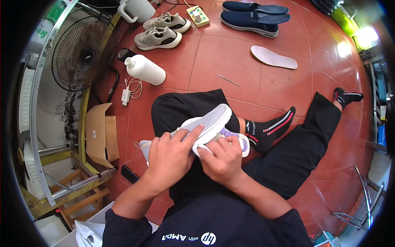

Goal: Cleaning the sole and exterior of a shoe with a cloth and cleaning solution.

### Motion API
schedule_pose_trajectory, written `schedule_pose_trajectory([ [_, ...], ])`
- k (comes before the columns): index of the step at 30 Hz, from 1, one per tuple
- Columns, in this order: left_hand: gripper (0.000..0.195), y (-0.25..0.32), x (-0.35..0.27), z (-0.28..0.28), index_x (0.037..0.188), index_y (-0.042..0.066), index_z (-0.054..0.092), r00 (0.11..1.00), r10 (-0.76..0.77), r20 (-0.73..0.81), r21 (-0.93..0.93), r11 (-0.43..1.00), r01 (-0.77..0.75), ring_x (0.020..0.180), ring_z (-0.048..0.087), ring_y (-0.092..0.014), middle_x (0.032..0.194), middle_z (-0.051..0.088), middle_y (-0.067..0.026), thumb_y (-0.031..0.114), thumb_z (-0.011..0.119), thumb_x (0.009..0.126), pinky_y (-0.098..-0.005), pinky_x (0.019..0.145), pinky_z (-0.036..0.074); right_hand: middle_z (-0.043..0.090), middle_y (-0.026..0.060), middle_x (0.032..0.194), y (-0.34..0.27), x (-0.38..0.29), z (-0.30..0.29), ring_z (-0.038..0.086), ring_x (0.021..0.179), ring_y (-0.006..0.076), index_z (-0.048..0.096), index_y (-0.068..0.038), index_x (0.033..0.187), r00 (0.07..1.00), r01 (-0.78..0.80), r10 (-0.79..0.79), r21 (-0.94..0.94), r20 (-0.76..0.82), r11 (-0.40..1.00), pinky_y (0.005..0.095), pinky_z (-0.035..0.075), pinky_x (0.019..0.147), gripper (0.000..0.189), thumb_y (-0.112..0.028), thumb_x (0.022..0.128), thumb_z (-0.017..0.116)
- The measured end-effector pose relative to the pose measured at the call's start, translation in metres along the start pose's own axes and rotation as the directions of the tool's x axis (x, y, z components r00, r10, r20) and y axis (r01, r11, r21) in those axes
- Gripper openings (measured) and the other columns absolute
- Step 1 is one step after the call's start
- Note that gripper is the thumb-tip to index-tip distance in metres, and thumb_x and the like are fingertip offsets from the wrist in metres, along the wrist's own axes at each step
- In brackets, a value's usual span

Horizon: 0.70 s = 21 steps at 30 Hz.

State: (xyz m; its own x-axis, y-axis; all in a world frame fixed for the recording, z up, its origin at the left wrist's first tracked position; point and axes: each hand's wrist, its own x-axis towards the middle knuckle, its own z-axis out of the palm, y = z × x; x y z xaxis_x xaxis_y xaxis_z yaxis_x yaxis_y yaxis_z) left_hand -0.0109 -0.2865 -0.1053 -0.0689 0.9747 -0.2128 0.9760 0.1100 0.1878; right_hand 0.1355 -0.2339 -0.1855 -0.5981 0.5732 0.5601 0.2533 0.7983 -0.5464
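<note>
Over my lap, a light grey mesh shoe (pixel 206 119) with a white sole is tilted on its side. My left hand (pixel 169 156) grips it, with fingers spread over the mesh upper. A white cloth or tissue (pixel 200 149) is pinched in my right hand (pixel 222 160), right against the near part of the sole. Under that shoe lies a second shoe, whose white and purple outsole (pixel 244 144) shows past my right knuckles. Its grey heel end with a pull loop (pixel 143 145) sticks out left of my left hand. My hands hide the middle of both shoes.
On the tiled floor ahead are a thin metal rod (pixel 227 80), a pale insole (pixel 274 57), navy slip-on shoes (pixel 250 23) and beige sneakers (pixel 159 37). To the left stand a white bottle (pixel 146 70), a charger (pixel 126 96), a cardboard box (pixel 101 136) and a fan (pixel 83 54).
</note>
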Motion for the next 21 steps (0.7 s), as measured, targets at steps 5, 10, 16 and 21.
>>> schedule_pose_trajectory([
  [5,0.063,0.000,-0.001,0.000,0.131,0.021,0.056,1.000,-0.018,-0.007,-0.017,1.000,0.018,0.076,0.060,-0.028,0.101,0.064,-0.0030,0.017,0.076,0.071,-0.0400,0.066,0.048,0.051,0.0004,0.071,0.011,0.000,-0.016,0.052,0.064,0.0202,0.063,-0.012,0.081,0.996,-0.082,0.084,-0.115,0.014,0.990,0.0381,0.036,0.067,0.015,-0.012,0.067,0.069],
  [10,0.063,0.001,0.003,-0.004,0.131,0.020,0.056,1.000,0.012,0.016,0.028,1.000,-0.012,0.076,0.061,-0.028,0.101,0.064,-0.0036,0.018,0.076,0.071,-0.0400,0.067,0.049,0.052,-0.0008,0.075,0.001,0.007,-0.011,0.052,0.068,0.0189,0.066,-0.016,0.084,0.999,-0.041,0.042,-0.120,0.003,0.992,0.0387,0.035,0.068,0.016,-0.013,0.068,0.069],
  [16,0.061,-0.002,0.004,0.001,0.130,0.021,0.056,0.999,0.003,-0.044,0.001,1.000,-0.003,0.074,0.063,-0.026,0.098,0.066,-0.0033,0.019,0.076,0.072,-0.0393,0.063,0.048,0.049,-0.0007,0.071,0.003,0.009,-0.015,0.051,0.066,0.0185,0.067,-0.018,0.084,0.997,-0.082,0.083,-0.180,-0.005,0.980,0.0393,0.035,0.069,0.015,-0.013,0.069,0.067],
  [21,0.061,-0.004,0.004,0.000,0.129,0.021,0.057,1.000,0.002,-0.028,-0.015,1.000,-0.002,0.074,0.063,-0.026,0.097,0.066,-0.0033,0.018,0.076,0.072,-0.0397,0.063,0.049,0.053,-0.0017,0.074,0.005,0.008,-0.013,0.051,0.068,0.0165,0.067,-0.022,0.085,0.999,-0.026,0.031,-0.189,0.023,0.982,0.0413,0.035,0.070,0.013,-0.019,0.075,0.060],
])
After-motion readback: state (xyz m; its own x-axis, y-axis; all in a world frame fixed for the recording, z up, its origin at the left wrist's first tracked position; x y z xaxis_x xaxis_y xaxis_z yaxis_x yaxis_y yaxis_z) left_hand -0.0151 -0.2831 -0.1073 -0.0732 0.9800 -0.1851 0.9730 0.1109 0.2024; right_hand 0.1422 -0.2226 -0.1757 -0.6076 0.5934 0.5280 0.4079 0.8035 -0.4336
